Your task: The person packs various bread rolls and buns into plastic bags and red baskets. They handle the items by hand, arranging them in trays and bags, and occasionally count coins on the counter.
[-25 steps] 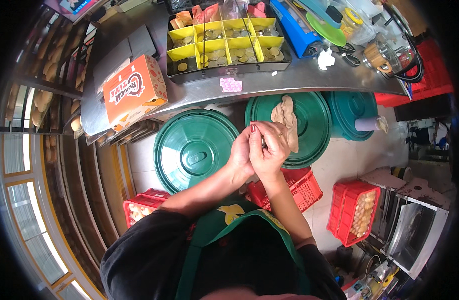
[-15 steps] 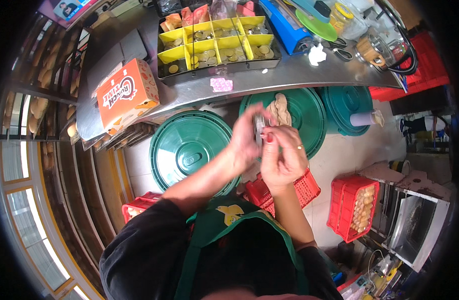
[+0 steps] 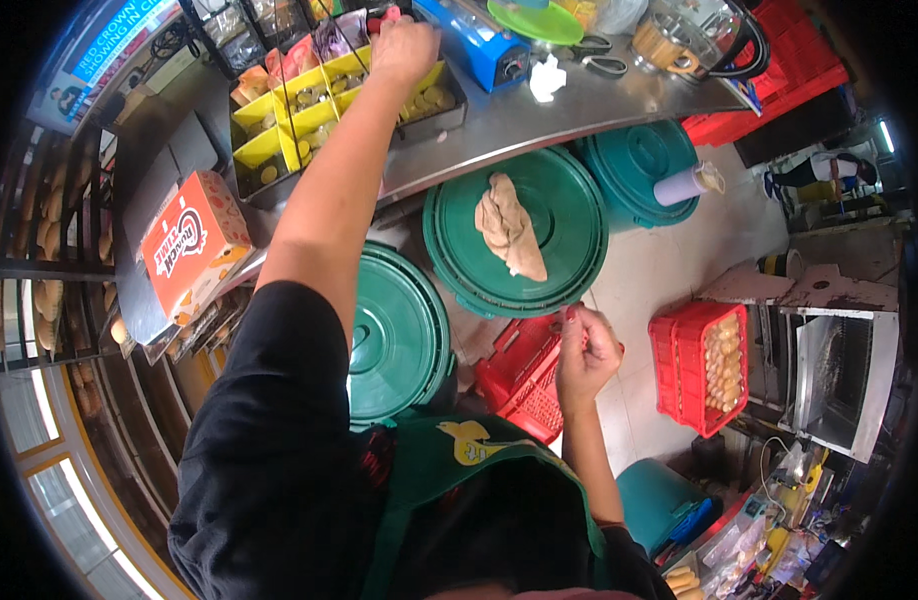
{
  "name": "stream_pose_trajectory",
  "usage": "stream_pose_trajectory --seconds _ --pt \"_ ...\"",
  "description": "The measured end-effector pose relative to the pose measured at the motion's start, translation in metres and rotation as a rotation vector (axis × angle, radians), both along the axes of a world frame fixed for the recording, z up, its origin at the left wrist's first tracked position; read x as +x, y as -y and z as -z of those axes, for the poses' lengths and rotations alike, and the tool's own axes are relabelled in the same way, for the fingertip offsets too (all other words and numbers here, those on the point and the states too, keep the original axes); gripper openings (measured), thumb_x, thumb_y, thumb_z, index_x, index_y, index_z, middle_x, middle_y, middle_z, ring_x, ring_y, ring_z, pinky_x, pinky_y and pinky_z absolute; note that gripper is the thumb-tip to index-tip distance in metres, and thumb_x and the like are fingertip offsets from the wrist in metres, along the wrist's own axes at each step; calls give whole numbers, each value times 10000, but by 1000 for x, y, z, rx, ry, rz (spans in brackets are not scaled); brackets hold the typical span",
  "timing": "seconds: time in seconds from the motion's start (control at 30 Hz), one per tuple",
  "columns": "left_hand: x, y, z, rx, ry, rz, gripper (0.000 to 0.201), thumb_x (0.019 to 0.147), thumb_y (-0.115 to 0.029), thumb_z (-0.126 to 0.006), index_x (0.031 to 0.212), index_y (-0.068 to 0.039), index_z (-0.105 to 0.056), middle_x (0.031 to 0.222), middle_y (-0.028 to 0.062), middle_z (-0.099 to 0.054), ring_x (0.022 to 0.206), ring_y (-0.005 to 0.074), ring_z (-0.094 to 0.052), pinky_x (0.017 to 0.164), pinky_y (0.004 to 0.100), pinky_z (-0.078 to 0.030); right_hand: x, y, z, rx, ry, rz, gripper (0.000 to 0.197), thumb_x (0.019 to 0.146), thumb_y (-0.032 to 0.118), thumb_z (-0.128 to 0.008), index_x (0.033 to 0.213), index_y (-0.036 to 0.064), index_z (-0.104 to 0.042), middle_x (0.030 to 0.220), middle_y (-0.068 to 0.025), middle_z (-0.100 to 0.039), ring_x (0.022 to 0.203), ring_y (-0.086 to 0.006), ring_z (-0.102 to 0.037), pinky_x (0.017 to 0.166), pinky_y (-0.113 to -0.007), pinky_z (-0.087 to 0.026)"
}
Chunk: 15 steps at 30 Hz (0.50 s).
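My left hand (image 3: 407, 48) reaches over the far right part of a black tray with yellow dividers (image 3: 259, 152). Its fingertips are mostly hidden behind the hand. Coins (image 3: 434, 98) lie in several compartments, and folded banknotes (image 3: 297, 58) stand along the tray's back. My left forearm crosses above the tray and covers part of it. Lower down, my right hand (image 3: 589, 355) is closed, with fingers curled in and the thumb on top, near a green bin lid (image 3: 457, 235). Whatever it holds is hidden. A crumpled beige cloth (image 3: 509, 228) rests on that lid.
The metal counter (image 3: 499, 120) bears an orange box (image 3: 194, 240), a blue device (image 3: 484, 55), scissors (image 3: 601, 62), and a glass mug (image 3: 669, 45). Below stand another green bin (image 3: 399, 330) and red crates (image 3: 669, 370). Another person (image 3: 829, 170) is in the far right background.
My hands, together over the bins around a small shiny thing, have parted. The left went up and forward to the tray; the right dropped lower. The view has shifted too.
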<state>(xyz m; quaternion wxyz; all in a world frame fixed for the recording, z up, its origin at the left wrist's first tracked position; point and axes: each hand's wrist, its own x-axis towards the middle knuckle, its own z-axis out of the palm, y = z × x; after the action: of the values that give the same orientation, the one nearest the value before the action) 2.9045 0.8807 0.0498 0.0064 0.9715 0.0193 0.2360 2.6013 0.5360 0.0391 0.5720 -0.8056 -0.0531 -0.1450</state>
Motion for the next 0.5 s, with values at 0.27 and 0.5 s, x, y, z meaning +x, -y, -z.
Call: stream_pose_trajectory --seconds 0.27,0.5 --pt "-9 -9 -25 30 -204 40 440 977 -400 -447 914 -34 -682 957 221 -684 903 392 -667 794 496 -533 -23 33 9 96 -70 77 84 915 10 -606 929 -52 -660 826 -84 -658 720 -124 -614 644 -247 -490" --pt "-48 -21 -52 462 -363 -132 302 929 -195 -456 1040 -64 -705 1090 169 -695 1006 318 -684 844 456 -542 -61 73 17 72 -183 216 92 883 24 -626 882 -49 -681 766 -95 -670 693 -127 -622 636 -255 -487"
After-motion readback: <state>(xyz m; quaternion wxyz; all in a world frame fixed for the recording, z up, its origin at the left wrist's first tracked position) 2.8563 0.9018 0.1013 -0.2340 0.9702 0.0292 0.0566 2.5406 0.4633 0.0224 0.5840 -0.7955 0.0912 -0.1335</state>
